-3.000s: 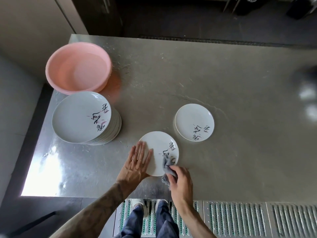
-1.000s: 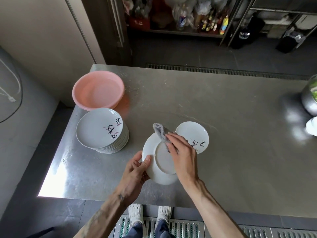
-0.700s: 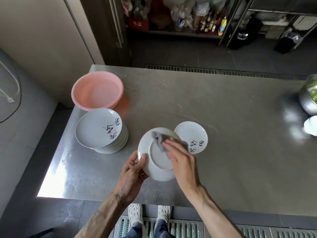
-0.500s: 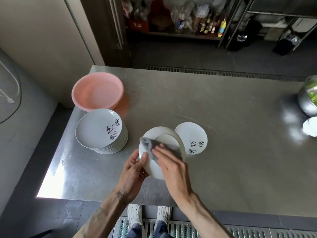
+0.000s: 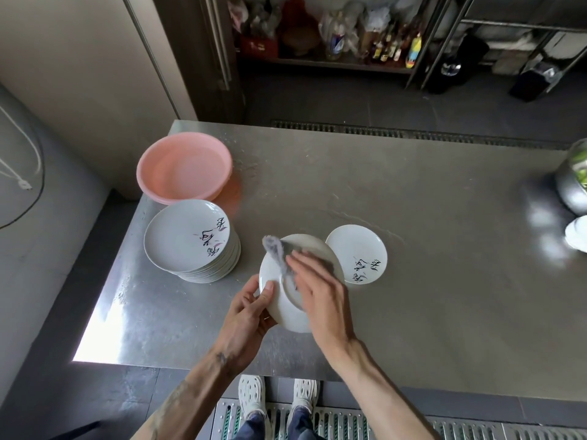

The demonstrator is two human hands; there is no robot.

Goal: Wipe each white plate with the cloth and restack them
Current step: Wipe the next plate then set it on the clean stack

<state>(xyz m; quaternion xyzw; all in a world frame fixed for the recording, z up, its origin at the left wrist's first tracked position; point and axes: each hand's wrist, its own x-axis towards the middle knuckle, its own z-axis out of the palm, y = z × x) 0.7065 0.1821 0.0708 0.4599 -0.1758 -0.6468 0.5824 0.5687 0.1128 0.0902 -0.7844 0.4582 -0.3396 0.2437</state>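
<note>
Nearest, the left hand (image 5: 251, 309) pinches the rim of a plate (image 5: 287, 315) between thumb and curled fingers; three seconds ago that plate lay face up on the counter (image 5: 444, 265), and now it is lifted, tilted and turned underside up. The right hand (image 5: 320, 296), fingers straight and together, presses the cloth (image 5: 275, 246) flat on the plate's back, and the cloth has swept to the upper left edge, so I judge this plate nearly ready for restacking. Just beyond, a single plate (image 5: 352, 249) lies face up; the stack (image 5: 187, 236) waits further left; behind it the pink basin (image 5: 184, 168) shows nothing inside, though clear water cannot be ruled out; at the far right edge a steel bowl (image 5: 570, 188) holds something green.
</note>
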